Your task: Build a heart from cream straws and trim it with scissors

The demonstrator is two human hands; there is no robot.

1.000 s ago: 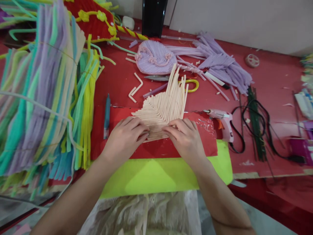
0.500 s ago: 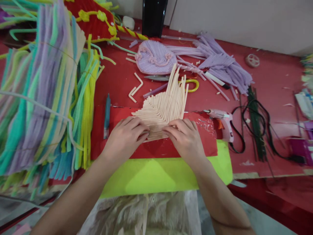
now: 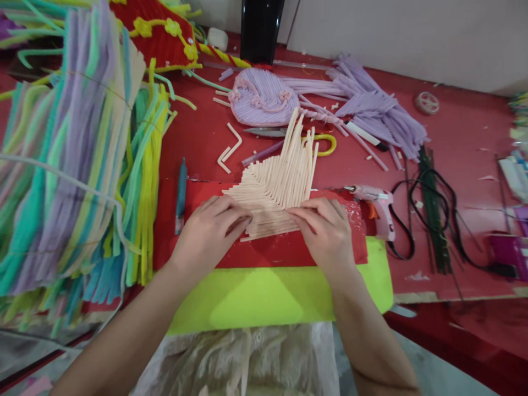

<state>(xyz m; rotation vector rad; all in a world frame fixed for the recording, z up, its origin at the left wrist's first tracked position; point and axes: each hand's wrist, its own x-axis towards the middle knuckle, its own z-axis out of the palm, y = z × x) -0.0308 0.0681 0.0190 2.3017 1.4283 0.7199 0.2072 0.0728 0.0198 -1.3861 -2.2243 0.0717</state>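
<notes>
A panel of cream pipe cleaners [image 3: 270,190], laid in a V pattern, lies flat on a red sheet [image 3: 264,256]. Its longer strands fan upward past the sheet's far edge. At the panel's left edge my left hand [image 3: 214,223] is closed, thumb and fingers pinched on the cream strands. My right hand [image 3: 324,228] pinches at the right edge, thumb and forefinger against the strands. Fingertips of both hands partly cover the ends. A pink glue gun [image 3: 377,206] rests right of my right hand, and a teal pen-like tool [image 3: 181,192] left of my left hand.
Bundled coloured pipe cleaners [image 3: 82,165] are heaped at left. Behind the panel lie yellow-handled scissors [image 3: 328,144], bent cream pieces [image 3: 229,148] and a lilac pipe-cleaner piece [image 3: 264,99]. Green stems [image 3: 431,214] and a black cable lie at right. A lime board [image 3: 256,300] sits under the sheet.
My right hand has slid a little to the right along the panel's lower edge, uncovering more strands. My left hand has barely moved.
</notes>
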